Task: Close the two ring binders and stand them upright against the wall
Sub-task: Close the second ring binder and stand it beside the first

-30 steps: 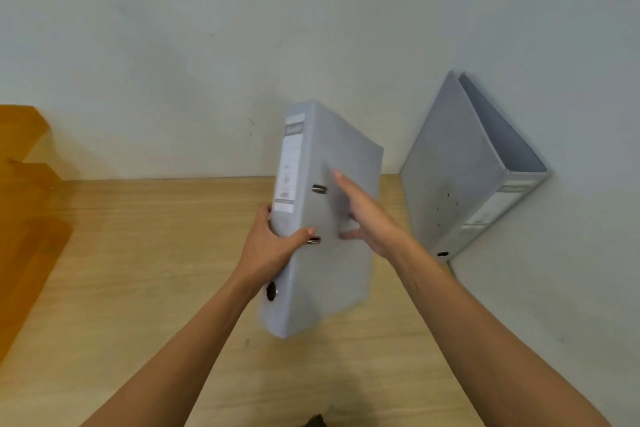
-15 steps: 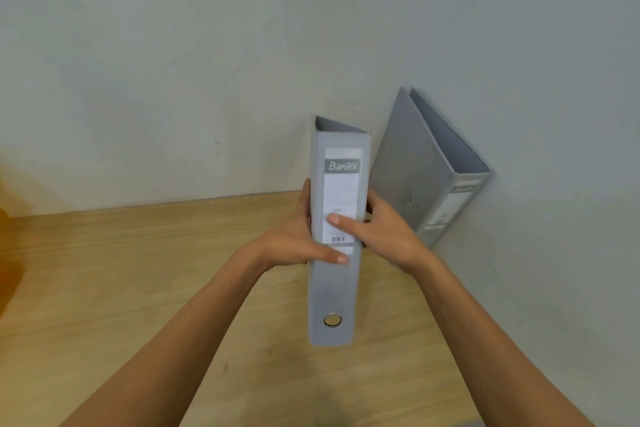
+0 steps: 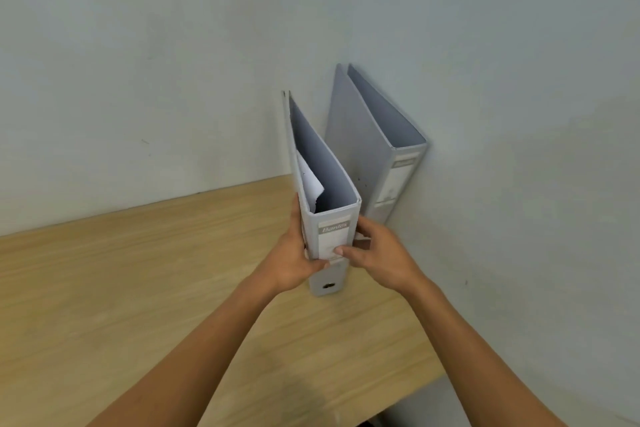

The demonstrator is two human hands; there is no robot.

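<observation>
The held binder stood upright on the desk, long axis vertical, left hand and right hand clasped around its spine; the second binder leaned against the wall just beyond, rightward.

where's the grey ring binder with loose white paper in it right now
In the head view, the grey ring binder stands centre-right on the wooden desk, gripped between left hand and right hand, just left of the second grey binder.

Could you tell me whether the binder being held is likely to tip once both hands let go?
Possibly: the held binder is tall and narrow. It looks nearly empty, with one loose sheet, so probably light. Both the left hand and right hand clamp its spine.
</observation>
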